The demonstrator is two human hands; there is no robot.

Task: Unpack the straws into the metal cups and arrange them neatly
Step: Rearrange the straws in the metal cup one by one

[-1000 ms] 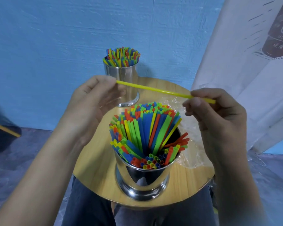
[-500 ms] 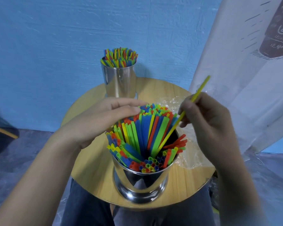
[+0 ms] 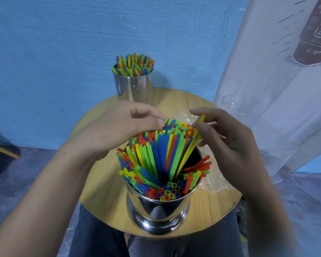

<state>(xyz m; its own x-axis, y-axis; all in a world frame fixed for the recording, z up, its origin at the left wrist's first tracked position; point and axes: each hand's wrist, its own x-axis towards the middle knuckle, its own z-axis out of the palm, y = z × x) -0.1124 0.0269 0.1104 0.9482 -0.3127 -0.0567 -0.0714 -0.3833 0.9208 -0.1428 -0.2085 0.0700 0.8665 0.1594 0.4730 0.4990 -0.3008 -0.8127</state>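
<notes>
Right hand [image 3: 230,145] pinches a thin yellow plastic straw [image 3: 201,120], lower end already inside the near shiny metal cup [image 3: 159,210]; left hand [image 3: 119,130], loosely curled, thumb touching the multicoloured straw bundle [image 3: 161,145] — best lowered straight, then released gently.

The left hand [image 3: 119,127] hid the lower half of the far cup [image 3: 133,88]; its fingertips lay partly behind the straw tops, so we could not tell whether they gripped anything; the yellow straw [image 3: 201,120], pinched by the right hand [image 3: 228,143], had its lower end hidden among the straws [image 3: 159,156] in the near cup [image 3: 161,210]; the plastic wrap [image 3: 213,184] lay partly behind that hand; both forearms were blurred and cut by the bottom edge; the banner [image 3: 267,89] ran off the top and right edges, its print unreadable.
</notes>
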